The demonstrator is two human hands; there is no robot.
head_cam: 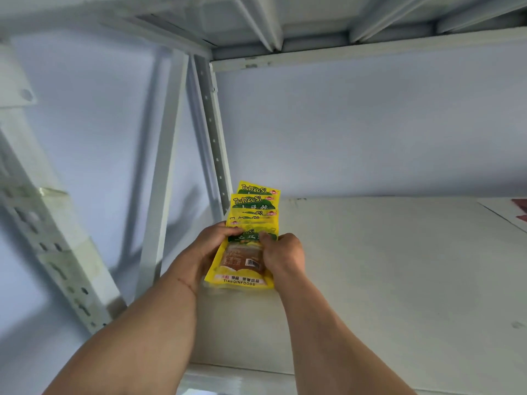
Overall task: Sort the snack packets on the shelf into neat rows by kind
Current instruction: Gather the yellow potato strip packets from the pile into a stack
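Two bare forearms reach up from the bottom of the frame onto the shelf board (385, 280). Left hand (211, 246) and right hand (282, 253) both grip the front packet (242, 260), a yellow snack packet with a green band and a brown window. The left fingers (232, 232) curl over its top-left edge and the right fingers (266, 238) pinch its top-right edge, so each hand is closed on that packet. It lies flat near the shelf board's left edge, its bottom seam toward the front edge.

Behind it runs a row of yellow packets (253, 202), same kind, printed "TuDouSi". They overlap like shingles and run back to the rear-left corner. The front packet overlaps the near end of the row. How many packets lie in the middle of the row is unclear, as they are bunched and partly covered by the fingers.

A perforated metal upright (212, 132) stands just left of the row at the rear-left corner, close beside the packets. A pale back wall (370, 124) closes the rear edge. The upper shelf underside (285, 21) with its ribs hangs overhead. Another perforated post (48, 252) leans at far left, off the shelf. A dark red item (521, 209) sits at the far right edge, cut off and not identifiable. A small grey smudge (516, 325) marks the board near the front right.
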